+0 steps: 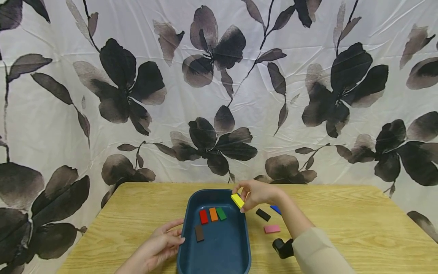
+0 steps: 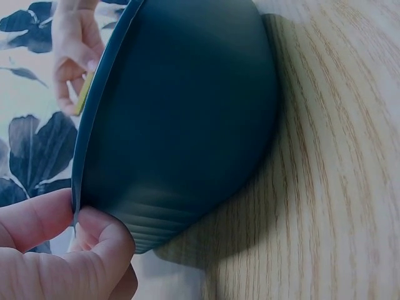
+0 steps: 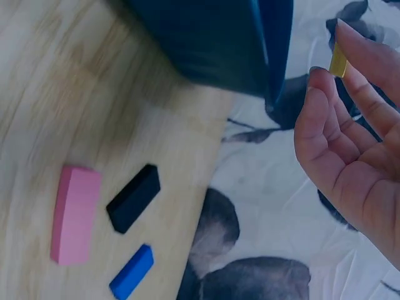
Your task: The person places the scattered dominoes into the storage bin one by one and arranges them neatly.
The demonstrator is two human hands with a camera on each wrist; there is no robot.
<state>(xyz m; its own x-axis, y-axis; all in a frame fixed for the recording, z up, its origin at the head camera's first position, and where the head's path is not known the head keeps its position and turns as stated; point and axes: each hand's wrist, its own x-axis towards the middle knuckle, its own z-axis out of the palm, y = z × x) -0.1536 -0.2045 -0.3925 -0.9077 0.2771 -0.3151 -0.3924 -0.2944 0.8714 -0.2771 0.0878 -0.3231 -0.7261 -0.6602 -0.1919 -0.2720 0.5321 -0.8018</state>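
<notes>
A yellow block point(image 1: 237, 201) is pinched between the thumb and fingers of my right hand point(image 1: 254, 193), above the right rim of a dark blue tray point(image 1: 219, 258). My left hand point(image 1: 164, 243) grips the tray's left rim; the left wrist view shows thumb and finger pinching that edge. Inside the tray lie a red block point(image 1: 203, 216), an orange block point(image 1: 213, 214), a green block point(image 1: 221, 213) and a brown block point(image 1: 199, 233). To the tray's right, on the table, are a black block point(image 1: 263, 214), a pink block point(image 1: 272, 229) and a blue block point(image 1: 275, 209), partly hidden by my right arm.
A black cylindrical object point(image 1: 283, 248) sits by the right sleeve, its kind unclear. The wooden table point(image 1: 359, 228) ends at the back against a floral cloth point(image 1: 219, 95).
</notes>
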